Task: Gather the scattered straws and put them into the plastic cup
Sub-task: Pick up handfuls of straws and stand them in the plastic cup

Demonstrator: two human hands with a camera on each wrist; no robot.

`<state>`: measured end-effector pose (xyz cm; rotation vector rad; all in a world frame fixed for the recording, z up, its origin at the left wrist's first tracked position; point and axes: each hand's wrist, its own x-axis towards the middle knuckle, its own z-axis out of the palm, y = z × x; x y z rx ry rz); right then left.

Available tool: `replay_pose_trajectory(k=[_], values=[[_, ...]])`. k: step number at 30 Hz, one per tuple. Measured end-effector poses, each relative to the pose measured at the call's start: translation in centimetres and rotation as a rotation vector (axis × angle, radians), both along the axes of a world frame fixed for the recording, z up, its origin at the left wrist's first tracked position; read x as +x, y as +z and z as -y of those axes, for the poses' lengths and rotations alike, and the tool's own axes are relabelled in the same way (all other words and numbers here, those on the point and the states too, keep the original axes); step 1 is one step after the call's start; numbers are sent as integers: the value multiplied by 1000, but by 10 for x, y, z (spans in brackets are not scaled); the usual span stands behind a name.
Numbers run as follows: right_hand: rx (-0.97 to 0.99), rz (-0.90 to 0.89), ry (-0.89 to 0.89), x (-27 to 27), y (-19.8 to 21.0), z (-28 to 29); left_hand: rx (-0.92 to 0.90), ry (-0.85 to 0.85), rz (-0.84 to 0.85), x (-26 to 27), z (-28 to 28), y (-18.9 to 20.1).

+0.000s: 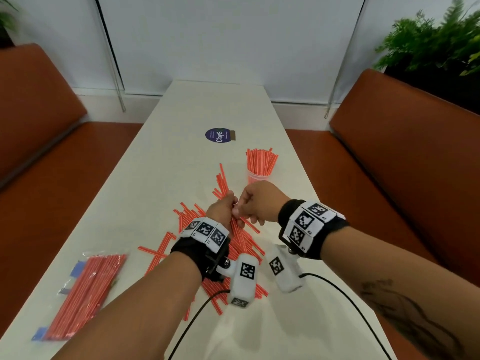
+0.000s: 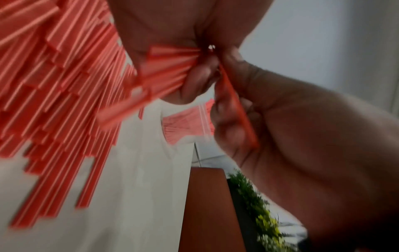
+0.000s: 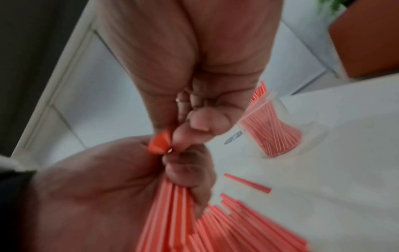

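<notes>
Red-and-white striped straws (image 1: pixel 240 242) lie scattered across the white table (image 1: pixel 181 152) under my wrists. My left hand (image 1: pixel 224 207) grips a bundle of them (image 2: pixel 170 68), fingers curled round it. Just to its right, my right hand (image 1: pixel 250 203) pinches a straw (image 2: pixel 235 109) at the top of that bundle; the straw's end (image 3: pixel 160 144) shows between both hands. The clear plastic cup (image 1: pixel 255 176), holding several upright straws (image 1: pixel 261 162), stands just beyond my right hand. The cup (image 3: pixel 275 131) also appears in the right wrist view.
An opened plastic bag of straws (image 1: pixel 87 289) lies at the table's left front. A round purple sticker (image 1: pixel 219 135) sits farther back. Orange benches (image 1: pixel 405 162) flank the table, and a plant (image 1: pixel 436 40) stands at the back right. Black cables (image 1: pixel 345 294) run over the near table edge.
</notes>
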<state>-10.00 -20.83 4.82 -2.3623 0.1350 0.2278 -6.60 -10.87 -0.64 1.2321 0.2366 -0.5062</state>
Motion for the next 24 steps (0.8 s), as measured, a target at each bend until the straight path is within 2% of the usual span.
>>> replay_pose_trajectory(k=[4,6,10,14,17,20,22,24], values=[[-178,78,194,-18,-4,5,-233,132,-133,12,-17,8],[-284,81,291,-26,-9,5,-296,161,-133,15,-22,9],[-245,160,314,-28,-16,-7,-322,112,-150,14,-23,7],[-273,182,299,-24,-21,-14,-249,29,-101,8,-18,10],[-125,156,231,-20,-12,-7,-118,-86,-16,5,-19,8],[-21,326,55,-3,9,5,-94,-268,8,2,-21,7],[-42,302,3,14,22,12,-62,-392,51,-1,-20,8],[-42,205,14,29,29,14,-31,-467,92,-3,-19,7]])
